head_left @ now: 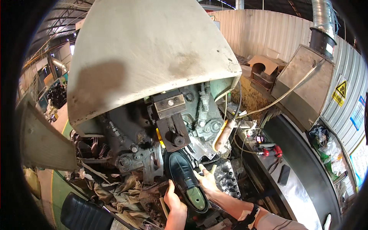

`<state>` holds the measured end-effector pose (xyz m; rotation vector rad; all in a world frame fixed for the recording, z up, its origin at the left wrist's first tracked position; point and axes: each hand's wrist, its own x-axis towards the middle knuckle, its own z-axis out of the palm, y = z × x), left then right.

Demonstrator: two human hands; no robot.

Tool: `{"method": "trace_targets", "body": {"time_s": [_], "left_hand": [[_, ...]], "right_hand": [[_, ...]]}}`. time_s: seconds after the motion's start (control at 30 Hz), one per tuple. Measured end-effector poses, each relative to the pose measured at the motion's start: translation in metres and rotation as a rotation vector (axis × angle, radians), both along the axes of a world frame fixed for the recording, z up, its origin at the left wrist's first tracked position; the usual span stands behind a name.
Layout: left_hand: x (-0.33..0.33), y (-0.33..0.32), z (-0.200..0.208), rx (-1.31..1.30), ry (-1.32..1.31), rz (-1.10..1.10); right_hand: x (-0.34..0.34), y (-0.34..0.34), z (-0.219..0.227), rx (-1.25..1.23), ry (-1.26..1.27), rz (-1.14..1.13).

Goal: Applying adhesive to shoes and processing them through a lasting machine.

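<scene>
A black leather loafer (178, 167) on a green shoe last (196, 198) sits with its toe under the dark pressing head (173, 132) of a machine. Its heel end points toward me. To the right of the shoe is my right hand (207, 180), fingers stretched up and apart, its thumb side against the shoe's edge. My left hand (174, 201) is at the shoe's left side near the heel, one digit pointing up. Its other fingers are mostly hidden, so its grip is unclear.
A large cream cover (153, 57) overhangs the machine. A wooden-handled tool (224, 136) hangs at its right. Beyond a metal ledge (297, 191) runs a dark conveyor belt (299, 142). Crumpled cloth (119, 195) and a black padded seat (82, 214) are at the lower left.
</scene>
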<state>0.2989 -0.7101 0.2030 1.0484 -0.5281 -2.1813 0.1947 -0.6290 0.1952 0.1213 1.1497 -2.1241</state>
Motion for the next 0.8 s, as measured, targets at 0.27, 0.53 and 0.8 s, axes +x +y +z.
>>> {"method": "trace_targets", "body": {"time_s": [0.27, 0.53, 0.8], "left_hand": [[-0.013, 0.011, -0.008, -0.17, -0.017, 0.136], [-0.024, 0.004, -0.048, -0.15, 0.02, 0.18], [-0.024, 0.001, -0.073, -0.198, 0.009, 0.19]], "right_hand": [[-0.012, -0.002, -0.019, -0.096, 0.018, 0.014], [-0.021, -0.007, -0.047, -0.023, 0.214, -0.018], [-0.019, -0.01, -0.031, 0.043, 0.274, -0.052]]}}
